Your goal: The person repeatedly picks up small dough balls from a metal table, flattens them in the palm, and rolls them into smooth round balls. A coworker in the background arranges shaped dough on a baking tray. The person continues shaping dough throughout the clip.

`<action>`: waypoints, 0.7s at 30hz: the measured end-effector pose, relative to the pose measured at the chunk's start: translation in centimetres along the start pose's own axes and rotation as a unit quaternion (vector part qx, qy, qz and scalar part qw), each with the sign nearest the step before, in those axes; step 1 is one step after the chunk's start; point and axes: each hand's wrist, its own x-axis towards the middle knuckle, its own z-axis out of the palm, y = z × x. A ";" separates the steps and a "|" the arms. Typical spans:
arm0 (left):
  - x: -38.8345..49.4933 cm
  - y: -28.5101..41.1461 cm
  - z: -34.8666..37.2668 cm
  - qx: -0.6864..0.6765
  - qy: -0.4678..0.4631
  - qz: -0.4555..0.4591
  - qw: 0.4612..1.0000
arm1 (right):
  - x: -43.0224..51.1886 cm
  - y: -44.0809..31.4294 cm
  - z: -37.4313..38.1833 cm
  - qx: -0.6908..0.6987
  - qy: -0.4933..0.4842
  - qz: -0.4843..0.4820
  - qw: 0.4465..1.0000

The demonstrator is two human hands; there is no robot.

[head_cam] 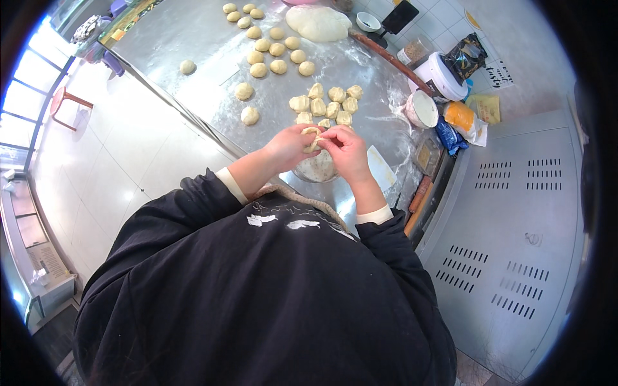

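Observation:
My left hand cups a piece of pale dough whose edge is folded up around a hollow. The thumb and fingertips of my right hand pinch the dough's right edge. Below both hands stands a round bowl with a speckled pale content, partly hidden by them. Just beyond my fingers lies a cluster of rough-cut dough pieces on the floured metal table. Smooth round dough balls are spread farther back, with two more nearer on the left.
A large dough mass lies at the back beside a long wooden rolling pin. Along the right stand a white tub, a bowl of flour and several bags. A white scraper lies right of my hands. A stool stands left.

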 end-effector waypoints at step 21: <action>-0.4 0.5 2.3 0.031 0.001 0.061 0.998 | 0.6 -2.8 0.0 0.005 0.079 0.033 0.996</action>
